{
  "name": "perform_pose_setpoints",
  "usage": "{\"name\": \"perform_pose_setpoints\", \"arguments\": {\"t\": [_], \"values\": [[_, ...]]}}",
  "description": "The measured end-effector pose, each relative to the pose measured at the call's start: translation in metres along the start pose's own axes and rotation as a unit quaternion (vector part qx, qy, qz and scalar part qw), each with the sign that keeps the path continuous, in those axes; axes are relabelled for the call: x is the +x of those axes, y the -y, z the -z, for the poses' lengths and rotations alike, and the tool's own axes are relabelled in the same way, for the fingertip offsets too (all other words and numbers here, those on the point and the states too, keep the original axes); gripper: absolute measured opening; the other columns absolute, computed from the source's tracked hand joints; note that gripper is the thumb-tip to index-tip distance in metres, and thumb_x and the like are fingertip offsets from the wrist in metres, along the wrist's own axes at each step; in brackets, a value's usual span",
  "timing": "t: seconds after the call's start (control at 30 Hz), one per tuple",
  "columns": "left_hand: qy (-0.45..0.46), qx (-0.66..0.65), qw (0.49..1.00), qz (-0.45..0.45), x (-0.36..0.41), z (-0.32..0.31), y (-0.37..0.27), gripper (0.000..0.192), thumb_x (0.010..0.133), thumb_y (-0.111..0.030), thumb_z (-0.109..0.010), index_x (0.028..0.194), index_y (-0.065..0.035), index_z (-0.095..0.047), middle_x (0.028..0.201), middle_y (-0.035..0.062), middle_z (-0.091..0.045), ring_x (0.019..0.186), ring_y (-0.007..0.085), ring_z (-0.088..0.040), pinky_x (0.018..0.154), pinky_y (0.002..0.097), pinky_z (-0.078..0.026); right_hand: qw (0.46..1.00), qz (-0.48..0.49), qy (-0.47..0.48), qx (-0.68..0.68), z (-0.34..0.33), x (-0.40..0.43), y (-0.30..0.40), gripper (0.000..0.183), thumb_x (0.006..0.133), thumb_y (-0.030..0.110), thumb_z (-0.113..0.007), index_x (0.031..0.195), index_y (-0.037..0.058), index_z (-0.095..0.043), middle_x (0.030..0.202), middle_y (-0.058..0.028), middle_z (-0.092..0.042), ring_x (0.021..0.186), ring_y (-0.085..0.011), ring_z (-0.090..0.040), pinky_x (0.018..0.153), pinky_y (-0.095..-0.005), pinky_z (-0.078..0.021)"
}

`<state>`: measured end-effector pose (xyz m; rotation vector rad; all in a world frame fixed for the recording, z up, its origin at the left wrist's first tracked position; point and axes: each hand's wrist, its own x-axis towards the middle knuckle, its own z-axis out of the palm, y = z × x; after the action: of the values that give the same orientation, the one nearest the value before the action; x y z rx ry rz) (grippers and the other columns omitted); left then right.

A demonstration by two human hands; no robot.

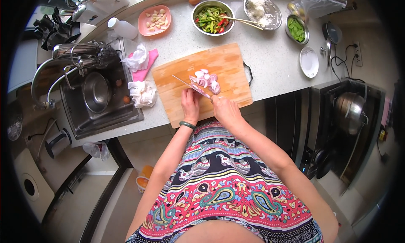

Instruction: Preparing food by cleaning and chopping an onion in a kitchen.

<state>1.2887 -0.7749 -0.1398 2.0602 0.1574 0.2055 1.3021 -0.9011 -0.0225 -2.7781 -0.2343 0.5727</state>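
Observation:
My right hand (226, 111) is closed around the handle of a kitchen knife (186, 83), whose blade slants up and left over the wooden cutting board (172, 103). Beside the near side of the blade, my left hand (190, 105) rests with fingers bent down. Its fingertips are partly hidden, so what lies under them does not show. Sliced shallot (205, 80), purple and white, lies in a loose heap just beyond the blade. A few pieces appear to cling to the blade near the handle.
Behind the board stand a pink dish of garlic cloves (155, 20), a bowl of cut peppers with chopsticks (210, 21) and a metal bowl of white food (264, 13). Left is a sink (126, 108) beside crumpled cloths (142, 94). Right are sliced greens (296, 29) and a white bowl (309, 62).

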Motion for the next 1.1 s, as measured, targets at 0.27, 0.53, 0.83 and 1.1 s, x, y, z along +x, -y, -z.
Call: {"name": "perform_pose_setpoints", "arguments": {"t": [0.27,0.53,0.83,1.1], "values": [[0.008,0.021,1.000,0.009,0.000,0.002,-0.004,0.021,0.076,0.006,-0.055,0.097,0.0002,-0.054,0.093,0.0178,-0.052,0.084,0.0363,-0.053,0.071,0.0413,-0.044,1.000,-0.018,-0.006,0.018,-0.036,0.020,-0.009,0.009,0.084,0.010,-0.048,0.085,0.0032,-0.053,0.065,-0.0241,-0.059,0.065,-0.0420,-0.060,0.058,-0.0524,-0.0475],[-0.014,-0.025,1.000,-0.007,-0.002,0.001,0.002,0.016,0.079,0.005,-0.055,0.095,0.0006,-0.055,0.089,0.0162,-0.053,0.081,0.0336,-0.055,0.070,0.0387,-0.045,0.987,-0.045,-0.059,0.140,-0.028,0.023,-0.021,0.013,0.085,0.017,-0.055,0.088,0.0040,-0.057,0.067,-0.0245,-0.058,0.065,-0.0432,-0.058,0.056,-0.0512,-0.0455],[-0.025,-0.082,0.993,0.086,-0.002,0.001,-0.005,0.024,0.081,0.002,-0.058,0.104,0.0019,-0.053,0.094,0.0167,-0.051,0.079,0.0307,-0.056,0.070,0.0363,-0.047,0.998,-0.022,-0.031,0.060,-0.017,0.015,-0.018,0.011,0.086,0.015,-0.053,0.086,0.0044,-0.056,0.064,-0.0245,-0.057,0.063,-0.0430,-0.058,0.054,-0.0513,-0.0449],[-0.019,-0.008,1.000,0.006,0.000,0.002,0.007,0.025,0.080,0.000,-0.061,0.103,0.0028,-0.053,0.093,0.0160,-0.053,0.078,0.0301,-0.057,0.071,0.0361,-0.048,0.999,-0.001,-0.037,0.032,-0.039,0.018,-0.014,0.009,0.085,0.013,-0.051,0.085,0.0040,-0.053,0.064,-0.0236,-0.058,0.063,-0.0428,-0.059,0.054,-0.0515,-0.0454]]}}
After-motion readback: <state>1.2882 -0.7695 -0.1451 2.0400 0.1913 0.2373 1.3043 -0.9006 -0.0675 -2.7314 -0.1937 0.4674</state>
